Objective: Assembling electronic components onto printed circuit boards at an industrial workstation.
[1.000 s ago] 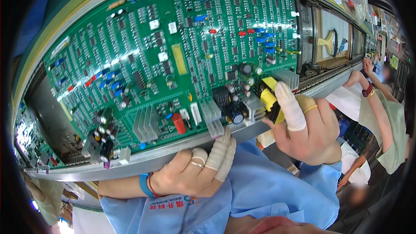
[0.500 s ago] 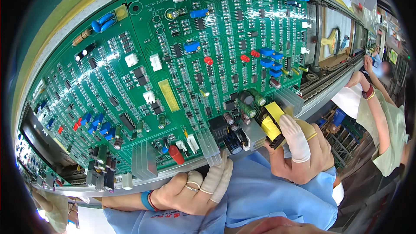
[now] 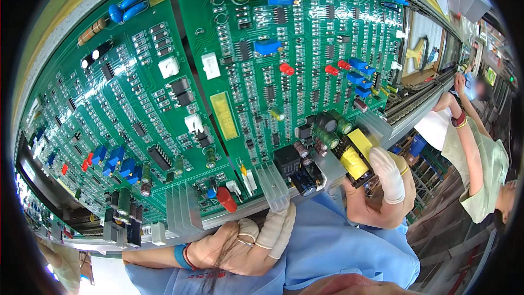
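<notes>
In my right hand [image 3: 388, 186], with a white finger cot on it, is a yellow-taped transformer [image 3: 355, 155] with a dark core. It stands at the near right edge of the right-hand green circuit board [image 3: 305, 90], close to several capacitors. My left hand [image 3: 243, 246] is curled at the near edge, white-covered fingertips pressed together against the lower end of a finned metal heat sink [image 3: 271, 186]. What those fingers grip underneath is hidden. A second green circuit board [image 3: 123, 125] lies to the left, with a dark gap between the two boards.
A metal rail [image 3: 420, 123] runs along the near side and off to the right. Another heat sink [image 3: 183, 207] and a white connector block [image 3: 158, 234] stand at the left board's near edge. On the far right, a co-worker's arm [image 3: 464, 142] reaches to the line.
The right-hand board has shifted right and the gap beside the left board has widened. My right hand and the transformer have moved slightly right; my left hand has barely moved.
</notes>
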Motion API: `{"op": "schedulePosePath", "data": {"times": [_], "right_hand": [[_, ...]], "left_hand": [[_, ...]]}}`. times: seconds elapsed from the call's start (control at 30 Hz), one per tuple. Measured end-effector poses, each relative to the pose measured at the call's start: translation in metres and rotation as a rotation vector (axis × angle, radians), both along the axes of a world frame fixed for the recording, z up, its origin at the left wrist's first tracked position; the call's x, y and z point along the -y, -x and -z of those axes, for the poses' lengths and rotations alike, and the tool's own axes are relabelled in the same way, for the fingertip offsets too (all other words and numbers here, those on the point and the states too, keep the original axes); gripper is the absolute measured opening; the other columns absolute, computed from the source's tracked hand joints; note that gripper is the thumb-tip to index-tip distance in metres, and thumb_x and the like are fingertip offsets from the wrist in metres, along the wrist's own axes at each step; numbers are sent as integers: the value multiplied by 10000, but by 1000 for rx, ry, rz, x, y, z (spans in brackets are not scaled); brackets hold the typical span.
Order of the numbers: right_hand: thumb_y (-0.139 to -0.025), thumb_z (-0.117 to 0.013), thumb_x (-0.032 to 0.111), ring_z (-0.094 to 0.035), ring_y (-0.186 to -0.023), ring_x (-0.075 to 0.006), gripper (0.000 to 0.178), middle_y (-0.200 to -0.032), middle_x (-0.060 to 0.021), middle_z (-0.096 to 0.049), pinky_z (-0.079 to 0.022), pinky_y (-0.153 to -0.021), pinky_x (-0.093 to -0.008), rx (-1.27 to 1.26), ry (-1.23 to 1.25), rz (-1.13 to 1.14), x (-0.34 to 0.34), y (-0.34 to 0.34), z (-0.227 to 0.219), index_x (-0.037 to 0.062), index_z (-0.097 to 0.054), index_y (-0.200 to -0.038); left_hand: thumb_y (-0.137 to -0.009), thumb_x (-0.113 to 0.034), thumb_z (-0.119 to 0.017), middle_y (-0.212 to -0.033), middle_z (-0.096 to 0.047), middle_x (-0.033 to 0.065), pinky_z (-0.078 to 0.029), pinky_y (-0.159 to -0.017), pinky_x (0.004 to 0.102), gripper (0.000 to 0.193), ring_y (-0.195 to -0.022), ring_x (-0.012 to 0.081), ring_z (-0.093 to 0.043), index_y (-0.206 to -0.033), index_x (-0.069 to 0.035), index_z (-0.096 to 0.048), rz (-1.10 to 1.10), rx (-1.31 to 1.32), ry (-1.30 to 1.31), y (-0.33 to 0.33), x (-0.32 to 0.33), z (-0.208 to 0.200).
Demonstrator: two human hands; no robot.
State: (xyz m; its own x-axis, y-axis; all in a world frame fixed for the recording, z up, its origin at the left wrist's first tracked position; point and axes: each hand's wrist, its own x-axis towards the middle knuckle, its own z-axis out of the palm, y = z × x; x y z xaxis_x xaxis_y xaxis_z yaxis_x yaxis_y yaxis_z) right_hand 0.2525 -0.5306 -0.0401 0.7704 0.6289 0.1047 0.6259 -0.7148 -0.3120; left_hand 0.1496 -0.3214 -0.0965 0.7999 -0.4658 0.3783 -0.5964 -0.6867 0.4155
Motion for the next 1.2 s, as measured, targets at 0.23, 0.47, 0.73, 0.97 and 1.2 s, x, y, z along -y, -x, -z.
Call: {"op": "schedulePosePath", "data": {"times": [0.23,0.47,0.73,0.97,1.2], "right_hand": [[-664,-777,43,-661,-707,-278,439,-927,-164,-677,-541,-606,-307,-73,35,111,-8,-1,-5,-42,-613,-1063],[-687,-747,30,-643,-619,-190,523,-1042,-159,-677,-510,-549,-259,-167,130,136,-4,-1,-16,-20,-590,-1184],[-647,-791,22,-643,-692,-171,594,-1073,-141,-670,-481,-600,-240,-234,238,137,-2,-7,-22,34,-588,-1205],[-629,-780,46,-464,-443,-186,632,-585,-67,-533,-354,-444,-321,-134,253,-121,1,-17,-25,-7,-551,-1215],[-631,-753,52,-495,-458,-241,623,-551,-73,-487,-376,-455,-358,-37,398,-306,-7,-18,-35,-72,-518,-1195]], "left_hand": [[-729,-93,-621,-1053,-684,98,-327,-501,187,189,-472,62,-376,-890,-80,-720,-9,-77,56,-3,-1,-3],[-734,-95,-629,-1048,-686,95,-316,-494,191,188,-484,61,-377,-898,-82,-720,-41,-42,76,-1,2,-4],[-716,-93,-673,-1005,-690,107,-316,-473,212,247,-501,88,-402,-956,-45,-705,-51,-39,60,-1,1,-6],[-630,-69,-652,-1011,-681,105,-376,-481,231,328,-551,112,-445,-952,-38,-711,-138,57,20,5,8,-7],[-653,-68,-673,-998,-687,91,-400,-510,232,291,-580,116,-501,-942,-48,-708,-171,132,-9,10,10,-5]]}}
